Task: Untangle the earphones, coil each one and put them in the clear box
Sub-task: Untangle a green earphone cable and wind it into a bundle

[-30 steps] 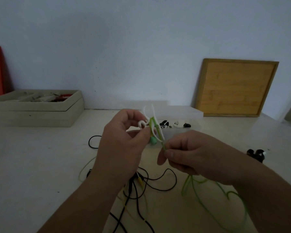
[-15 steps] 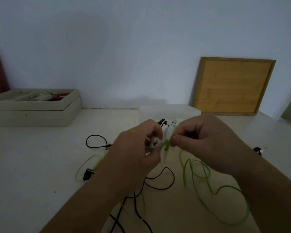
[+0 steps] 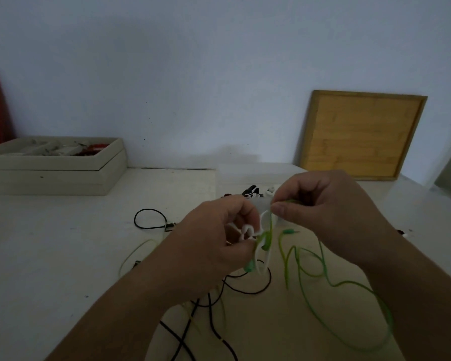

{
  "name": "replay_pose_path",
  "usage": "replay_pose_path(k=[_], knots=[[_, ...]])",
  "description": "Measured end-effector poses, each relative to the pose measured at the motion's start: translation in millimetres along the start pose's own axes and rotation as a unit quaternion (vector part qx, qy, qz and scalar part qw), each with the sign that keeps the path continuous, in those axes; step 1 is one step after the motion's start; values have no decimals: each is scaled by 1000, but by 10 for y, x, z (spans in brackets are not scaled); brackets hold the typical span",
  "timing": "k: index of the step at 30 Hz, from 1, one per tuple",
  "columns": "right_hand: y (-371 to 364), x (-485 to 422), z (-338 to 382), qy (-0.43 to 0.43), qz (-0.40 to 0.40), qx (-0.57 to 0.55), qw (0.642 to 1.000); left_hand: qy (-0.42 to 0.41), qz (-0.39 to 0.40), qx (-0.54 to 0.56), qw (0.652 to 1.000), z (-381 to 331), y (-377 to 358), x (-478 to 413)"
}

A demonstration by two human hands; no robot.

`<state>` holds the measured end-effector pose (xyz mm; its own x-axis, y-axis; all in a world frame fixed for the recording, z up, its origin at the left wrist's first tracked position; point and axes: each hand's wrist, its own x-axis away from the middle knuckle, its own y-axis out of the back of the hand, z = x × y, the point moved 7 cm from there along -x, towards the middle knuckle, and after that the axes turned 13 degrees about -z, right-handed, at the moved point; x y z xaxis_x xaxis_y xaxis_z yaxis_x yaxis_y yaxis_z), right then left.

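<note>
My left hand (image 3: 219, 241) pinches a small knot where a white earphone cable (image 3: 248, 230) and a green earphone cable (image 3: 323, 277) cross, held above the table. My right hand (image 3: 320, 207) pinches the green cable just above the knot, close to the left hand. The green cable hangs in long loops to the right and lies on the table. Black earphone cables (image 3: 211, 306) lie tangled below my hands. The clear box (image 3: 245, 175) stands behind my hands with coiled earphones (image 3: 253, 191) inside, partly hidden.
A beige wooden box (image 3: 55, 173) with small items sits at the back left. A wooden tray (image 3: 359, 136) leans on the wall at the back right. One black cable loop (image 3: 151, 220) lies on the white table (image 3: 50, 256). A small dark item (image 3: 401, 232) lies at right.
My right hand rose from below the knot to a spot above it, beside the left hand. The green cable's loops have spread out to the right.
</note>
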<state>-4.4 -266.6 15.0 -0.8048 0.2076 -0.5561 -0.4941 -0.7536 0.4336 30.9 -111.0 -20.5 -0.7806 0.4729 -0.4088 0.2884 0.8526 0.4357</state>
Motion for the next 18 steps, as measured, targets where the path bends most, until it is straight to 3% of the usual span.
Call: replay_pose_path(k=[4, 7, 12, 16, 18], knots=[[-70, 3, -233, -122, 22, -83, 989, 24, 16, 103, 994, -40, 12, 4], [-241, 86, -299, -195, 80, -124, 970, 38, -35, 185, 981, -76, 56, -7], [-509, 228, -183, -213, 159, -148, 953, 101, -168, 293, 936, 85, 127, -34], [-509, 240, -148, -211, 157, -143, 954, 187, -259, 369, 873, 293, 184, -22], [-496, 242, -139, -201, 164, -119, 958, 200, -301, 366, 858, 372, 248, -7]])
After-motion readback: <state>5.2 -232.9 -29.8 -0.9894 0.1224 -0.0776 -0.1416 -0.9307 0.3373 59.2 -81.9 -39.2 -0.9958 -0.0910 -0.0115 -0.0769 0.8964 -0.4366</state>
